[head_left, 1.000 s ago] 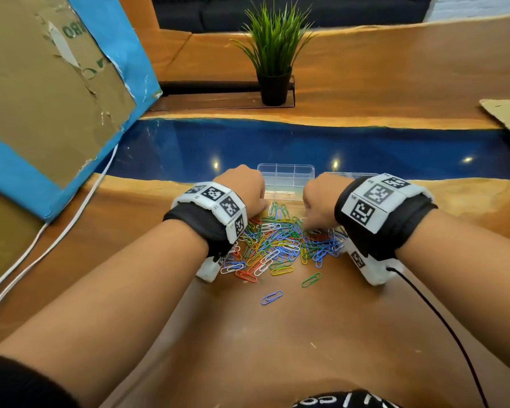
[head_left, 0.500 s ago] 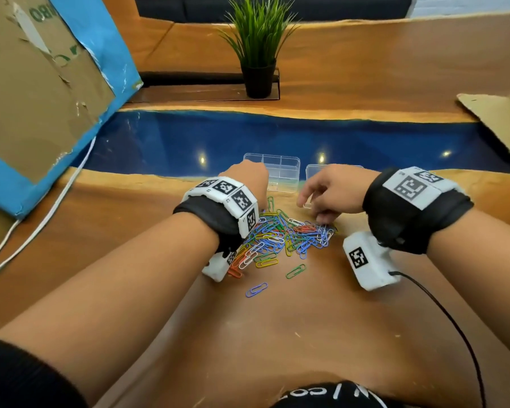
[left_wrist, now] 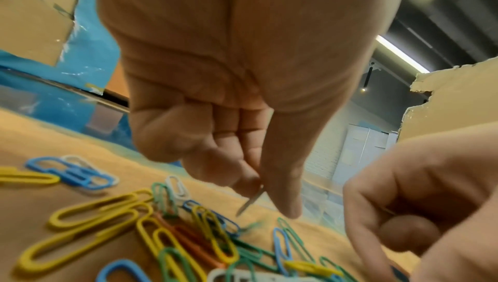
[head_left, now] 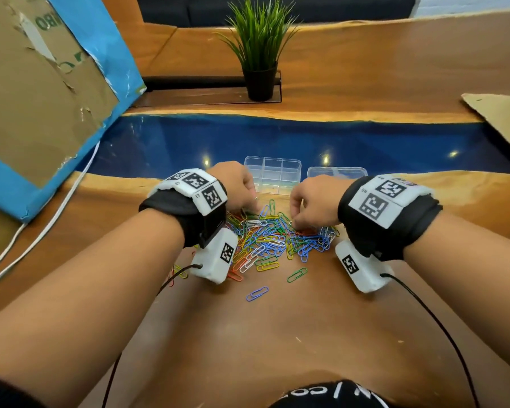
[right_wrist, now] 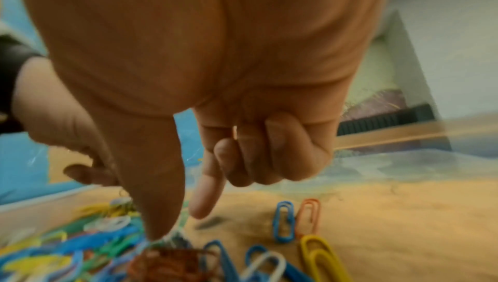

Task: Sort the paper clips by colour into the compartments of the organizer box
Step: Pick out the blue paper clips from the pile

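Observation:
A heap of coloured paper clips (head_left: pixel 277 237) lies on the wooden table, just in front of the clear organizer box (head_left: pixel 273 175). My left hand (head_left: pixel 248 206) hovers over the heap's far left edge. In the left wrist view its thumb and fingers (left_wrist: pixel 266 197) pinch one thin clip (left_wrist: pixel 249 201), seen edge-on, colour unclear. My right hand (head_left: pixel 299 219) is over the heap's right part. In the right wrist view its thumb and forefinger (right_wrist: pixel 179 222) point down with a gap between them, the thumb tip on blurred red clips (right_wrist: pixel 167 265). Its other fingers curl in.
A second clear plastic piece (head_left: pixel 336 172) lies right of the box. Single green (head_left: pixel 296 274) and blue (head_left: pixel 256 293) clips lie nearer me. A blue-edged cardboard sheet (head_left: pixel 42 92) and a white cable (head_left: pixel 50 219) are at the left, a potted plant (head_left: pixel 258 54) behind, and cardboard (head_left: pixel 501 119) at the right.
My right hand, which half a second ago had its fingers spread by the box, has curled down onto the heap. The left hand has stayed at the heap's far left edge.

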Action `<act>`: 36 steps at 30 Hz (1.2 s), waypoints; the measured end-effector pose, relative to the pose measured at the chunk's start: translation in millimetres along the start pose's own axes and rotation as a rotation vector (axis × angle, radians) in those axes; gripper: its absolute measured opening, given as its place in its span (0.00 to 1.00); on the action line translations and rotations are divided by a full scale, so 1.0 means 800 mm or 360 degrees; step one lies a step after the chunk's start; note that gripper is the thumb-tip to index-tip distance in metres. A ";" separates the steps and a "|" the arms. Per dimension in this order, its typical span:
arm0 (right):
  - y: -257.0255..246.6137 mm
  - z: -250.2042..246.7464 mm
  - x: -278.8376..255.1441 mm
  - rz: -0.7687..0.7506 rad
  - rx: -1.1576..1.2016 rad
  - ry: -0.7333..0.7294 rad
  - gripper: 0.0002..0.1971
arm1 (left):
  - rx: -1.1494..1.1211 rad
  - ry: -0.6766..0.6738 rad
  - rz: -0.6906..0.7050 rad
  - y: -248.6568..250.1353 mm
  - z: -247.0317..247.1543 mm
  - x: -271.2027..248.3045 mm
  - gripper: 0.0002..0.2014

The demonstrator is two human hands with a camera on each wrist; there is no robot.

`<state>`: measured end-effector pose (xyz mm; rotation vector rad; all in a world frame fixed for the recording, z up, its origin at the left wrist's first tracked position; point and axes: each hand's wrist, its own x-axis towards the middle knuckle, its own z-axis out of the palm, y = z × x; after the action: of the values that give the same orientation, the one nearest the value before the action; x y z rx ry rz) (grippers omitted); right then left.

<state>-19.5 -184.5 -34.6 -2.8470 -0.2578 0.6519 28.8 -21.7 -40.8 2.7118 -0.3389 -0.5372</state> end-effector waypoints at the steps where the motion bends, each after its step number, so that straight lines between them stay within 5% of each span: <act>1: -0.001 0.002 0.002 0.0005 -0.0036 -0.0001 0.06 | 0.0001 -0.0004 0.0018 -0.001 0.000 -0.001 0.12; 11: 0.003 0.000 0.003 0.0038 0.0091 -0.0055 0.06 | -0.0156 -0.0063 0.0114 -0.010 -0.005 -0.013 0.10; 15: 0.005 -0.005 -0.001 0.0083 0.1109 -0.0148 0.09 | -0.0070 -0.0181 0.0079 -0.004 0.000 -0.017 0.14; 18: 0.011 -0.001 -0.003 0.0037 0.1444 -0.0202 0.10 | 0.0132 -0.0193 0.0110 0.006 0.004 -0.024 0.11; 28: 0.009 0.006 0.000 -0.0029 0.1565 -0.0322 0.13 | 0.0439 -0.0040 0.0215 0.008 0.018 -0.021 0.05; 36: 0.007 -0.003 0.004 0.0226 0.1729 -0.0086 0.11 | -0.0021 -0.0126 0.0143 0.001 0.004 -0.019 0.08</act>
<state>-15.3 -189.9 -35.4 -1.8075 0.2391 0.6237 13.9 -19.2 -38.6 2.6527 -0.4739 -0.6195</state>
